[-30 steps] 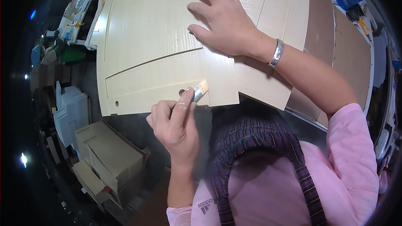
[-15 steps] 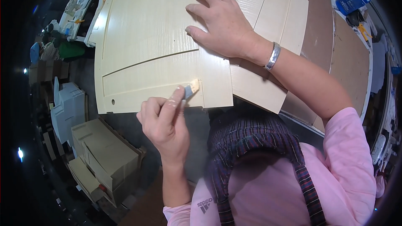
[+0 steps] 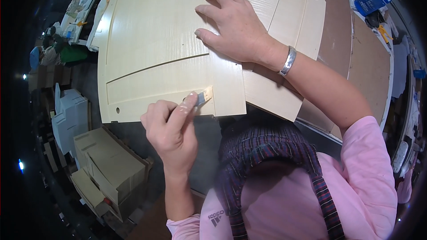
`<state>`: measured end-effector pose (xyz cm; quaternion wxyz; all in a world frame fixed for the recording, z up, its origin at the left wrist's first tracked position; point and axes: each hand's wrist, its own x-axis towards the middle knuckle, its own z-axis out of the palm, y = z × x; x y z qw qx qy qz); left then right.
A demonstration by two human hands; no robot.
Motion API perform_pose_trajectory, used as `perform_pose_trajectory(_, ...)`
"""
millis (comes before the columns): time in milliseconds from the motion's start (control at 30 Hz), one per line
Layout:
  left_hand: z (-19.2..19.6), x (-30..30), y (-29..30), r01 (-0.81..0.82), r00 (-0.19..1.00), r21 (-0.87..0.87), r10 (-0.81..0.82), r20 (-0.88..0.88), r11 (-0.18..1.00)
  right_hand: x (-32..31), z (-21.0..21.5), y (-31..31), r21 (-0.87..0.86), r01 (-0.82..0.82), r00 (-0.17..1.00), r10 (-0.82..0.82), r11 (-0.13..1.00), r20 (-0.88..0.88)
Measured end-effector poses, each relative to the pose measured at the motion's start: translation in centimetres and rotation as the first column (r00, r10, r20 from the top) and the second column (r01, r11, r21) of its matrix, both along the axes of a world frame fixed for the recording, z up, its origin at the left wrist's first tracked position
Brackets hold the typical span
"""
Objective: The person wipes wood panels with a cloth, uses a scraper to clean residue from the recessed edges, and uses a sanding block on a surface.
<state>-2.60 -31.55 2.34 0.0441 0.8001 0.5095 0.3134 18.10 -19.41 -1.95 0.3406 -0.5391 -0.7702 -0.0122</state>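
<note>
We see the left hand (image 3: 171, 126) closed around a small putty knife with a pale, filler-coated blade (image 3: 203, 97), index finger along its handle. The blade's long axis points up and to the right from the hand, its tip touching the near edge of the cream, wood-grain door panel (image 3: 155, 40). The right hand (image 3: 235, 26) lies open and flat (fingers spread) further up the panel, so the left is nearer.

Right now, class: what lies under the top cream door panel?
Under the top panel a second cream panel shows at the right, on a brown worktop. How far it reaches underneath is covered.
</note>
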Motion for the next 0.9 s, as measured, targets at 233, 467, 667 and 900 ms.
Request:
perform_pose_trajectory(233,0.7,-0.2,-0.5,0.047,0.999,-0.025,-0.047,0.006,0.999,0.0,0.2,0.0,-0.04,-0.016,1.0,0.016,0.999,0.003)
perform_pose_trajectory(467,0.4,-0.8,-1.0,0.015,0.999,-0.054,-0.012,0.05,0.998,-0.2,-0.5,0.3,0.064,-0.004,1.0,0.006,0.998,-0.028)
perform_pose_trajectory(667,0.9,-0.8,-1.3,0.017,0.996,-0.049,-0.012,0.084,0.999,0.1,-0.6,0.4,0.067,-0.004,1.0,0.006,0.998,-0.027)
perform_pose_trajectory(900,1.5,-0.6,-1.2,0.057,0.998,-0.039,-0.057,0.011,0.998,0.1,-0.7,0.4,0.076,-0.004,1.0,0.006,0.997,-0.021)
